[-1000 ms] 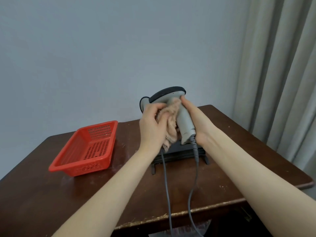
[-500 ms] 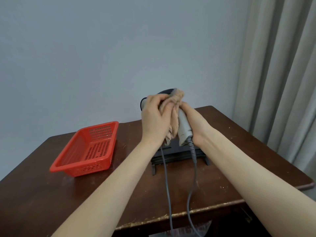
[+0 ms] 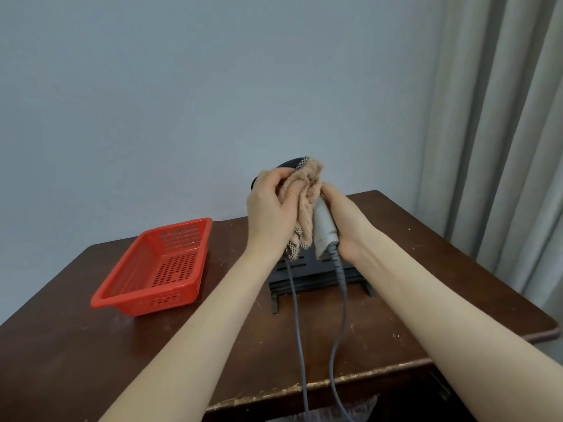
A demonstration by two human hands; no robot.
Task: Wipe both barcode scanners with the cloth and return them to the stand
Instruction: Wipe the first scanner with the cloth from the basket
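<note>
Above stand (image 3: 320, 278), left hand (image 3: 269, 214) rubs cloth (image 3: 306, 205) over scanner (image 3: 324, 228) gripped by right hand (image 3: 345, 217); wiping step, next likely restanding it.

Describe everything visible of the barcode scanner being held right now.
The held scanner has a light grey, plastic-looking handle, roughly upright above the black stand, and a dark head mostly hidden by the tan cloth. The right hand grips the handle; the left hand presses the cloth against it. A grey cable leaves its base and drops over the table edge.
</note>
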